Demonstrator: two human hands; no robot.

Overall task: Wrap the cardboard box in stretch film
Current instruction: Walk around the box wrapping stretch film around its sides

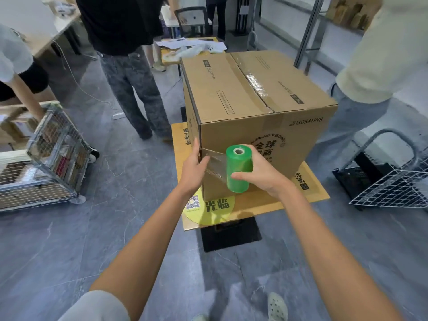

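Note:
A big taped cardboard box (245, 93) stands on a small square yellow table (310, 191). My right hand (261, 174) grips an upright green roll of stretch film (238, 169) in front of the box's near face. A short clear strip of film (215, 163) runs from the roll to the box's near left corner. My left hand (194, 167) presses that film end flat against the corner edge, fingers along the box's left side.
A wire cage cart (53, 156) stands tilted at the left. A wire basket and black crate (389, 181) lie at the right. Two people stand nearby: one in dark trousers (136, 89) behind the box's left, one in a pale top (379, 56) at the right. Grey tiled floor surrounds the table.

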